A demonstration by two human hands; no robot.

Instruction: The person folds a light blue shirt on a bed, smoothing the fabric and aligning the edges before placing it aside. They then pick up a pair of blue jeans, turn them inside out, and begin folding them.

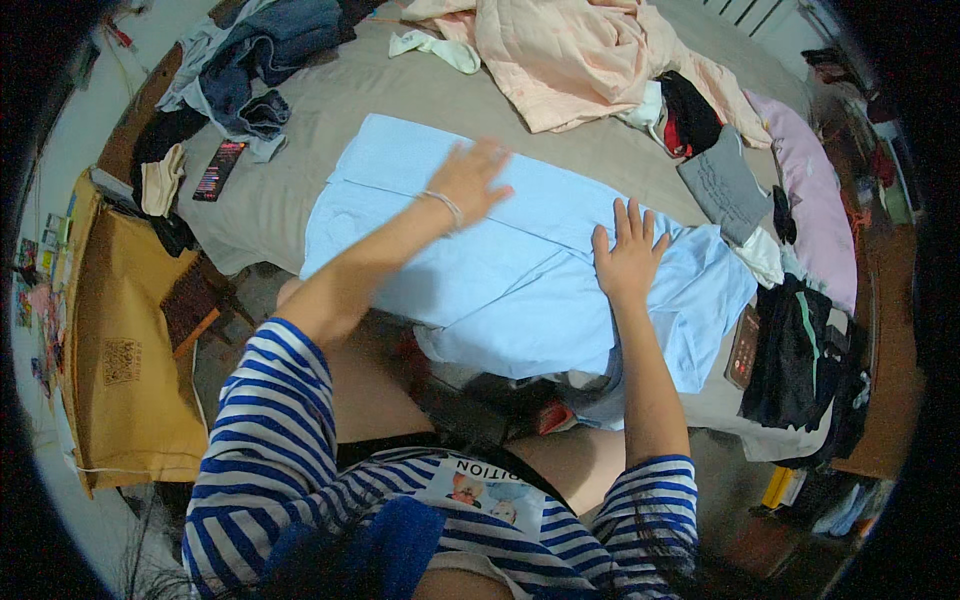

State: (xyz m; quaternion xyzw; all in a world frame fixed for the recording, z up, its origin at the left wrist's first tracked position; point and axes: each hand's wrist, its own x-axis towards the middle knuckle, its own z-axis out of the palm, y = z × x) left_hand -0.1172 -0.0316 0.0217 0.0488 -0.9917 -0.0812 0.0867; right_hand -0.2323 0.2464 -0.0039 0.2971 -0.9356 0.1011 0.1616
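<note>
A light blue cloth garment (pixel 525 300) lies spread across the near side of the bed, its far left part in a smooth folded panel and its right end crumpled. My left hand (pixel 469 184) is over the far part of this panel, blurred, fingers apart, holding nothing; whether it touches the fabric I cannot tell. Flat on the right part of the garment rests my right hand (pixel 630 255), fingers spread and empty. The garment's near edge hangs toward my lap.
Around it on the grey bedsheet (pixel 315 112) lie jeans (pixel 277 45), a peach cloth (pixel 570 52), a grey folded garment (pixel 724 184), black clothes (pixel 787 352), a phone (pixel 742 349) and a dark remote-like object (pixel 219 171). A brown cardboard box (pixel 135 300) stands left.
</note>
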